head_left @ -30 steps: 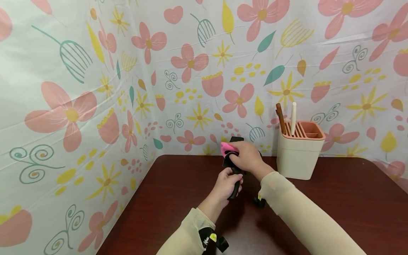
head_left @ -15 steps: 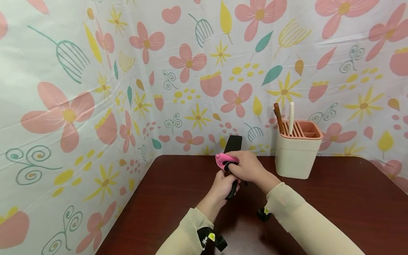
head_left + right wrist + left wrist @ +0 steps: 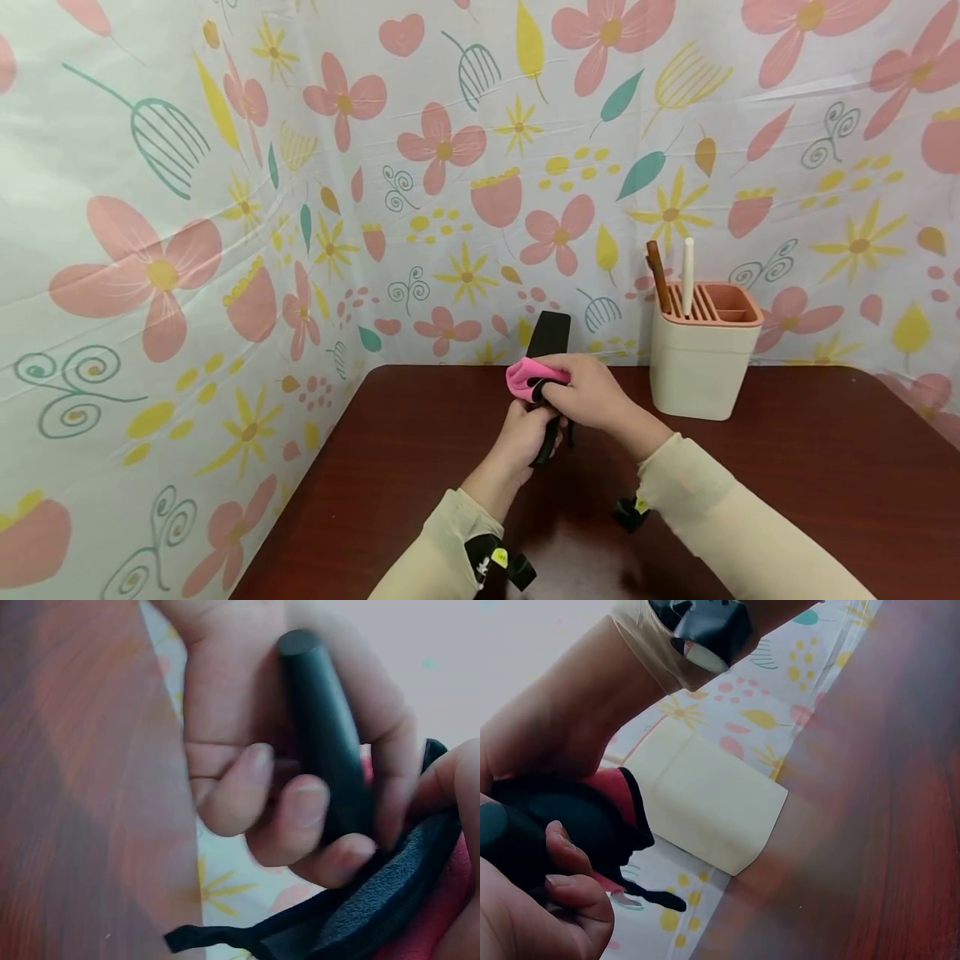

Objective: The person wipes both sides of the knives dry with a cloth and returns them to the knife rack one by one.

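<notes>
My left hand (image 3: 516, 443) grips the black handle (image 3: 322, 727) of a knife, its fingers curled round it in the right wrist view. The knife's broad black blade (image 3: 551, 333) points up and away over the far part of the table. My right hand (image 3: 592, 392) pinches a pink cloth (image 3: 522, 380) with black edging against the lower blade, just above the left hand. In the left wrist view the cloth's black edge and a loose black strap (image 3: 656, 896) hang beside the left fingers. Cloth and right hand hide the blade's base.
At the back right stands a cream knife block (image 3: 701, 367) with an orange slotted top. A brown handle (image 3: 658, 275) and a white handle (image 3: 687, 275) stick up from it. Behind the dark red table (image 3: 420, 433) hangs a flowered curtain (image 3: 465, 233).
My right hand and the pink cloth have slid down the blade toward the handle, baring more of the black blade above. The left hand keeps its grip, nearly in place.
</notes>
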`<action>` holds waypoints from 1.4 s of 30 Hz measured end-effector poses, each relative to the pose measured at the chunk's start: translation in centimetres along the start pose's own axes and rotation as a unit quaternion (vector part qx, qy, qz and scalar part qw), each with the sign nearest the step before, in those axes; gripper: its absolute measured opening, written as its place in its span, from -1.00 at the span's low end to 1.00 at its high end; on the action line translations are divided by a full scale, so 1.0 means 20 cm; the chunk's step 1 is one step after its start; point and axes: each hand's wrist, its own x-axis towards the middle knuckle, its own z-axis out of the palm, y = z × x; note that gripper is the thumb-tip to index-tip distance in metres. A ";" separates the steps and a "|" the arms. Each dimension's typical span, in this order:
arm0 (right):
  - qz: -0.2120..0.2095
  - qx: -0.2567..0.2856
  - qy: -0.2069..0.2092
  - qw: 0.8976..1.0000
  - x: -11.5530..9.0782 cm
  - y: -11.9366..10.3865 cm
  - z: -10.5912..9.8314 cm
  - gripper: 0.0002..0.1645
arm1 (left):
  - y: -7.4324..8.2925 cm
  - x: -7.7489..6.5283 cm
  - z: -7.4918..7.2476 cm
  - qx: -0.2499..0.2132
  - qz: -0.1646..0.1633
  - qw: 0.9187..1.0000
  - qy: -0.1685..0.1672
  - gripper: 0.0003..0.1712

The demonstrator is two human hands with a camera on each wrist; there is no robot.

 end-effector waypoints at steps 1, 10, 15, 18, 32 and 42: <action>-0.001 0.013 -0.008 1.000 0.01 0.00 -0.01 -0.54 | 0.01 0.00 0.00 -0.001 -0.002 1.000 0.001 -0.90; -0.009 0.047 -0.030 0.998 0.13 -0.03 -0.20 -0.55 | 0.03 0.01 -0.03 -0.010 -0.019 1.000 0.010 -0.84; 0.010 0.017 -0.001 1.000 0.30 -0.04 -0.35 -0.60 | 0.03 0.00 -0.02 -0.008 -0.030 0.999 0.010 -0.79; 0.027 0.004 0.000 1.000 0.41 -0.04 -0.38 -0.63 | 0.03 0.00 -0.02 0.000 -0.035 0.999 0.010 -0.76; -0.025 -0.250 -0.022 0.968 0.60 0.25 -0.19 -0.40 | 0.02 0.00 0.03 0.013 -0.011 1.000 -0.006 -0.84; 0.048 -0.150 -0.008 0.987 0.52 0.30 -0.05 -0.65 | 0.02 -0.02 0.01 0.026 -0.014 0.999 0.019 -0.83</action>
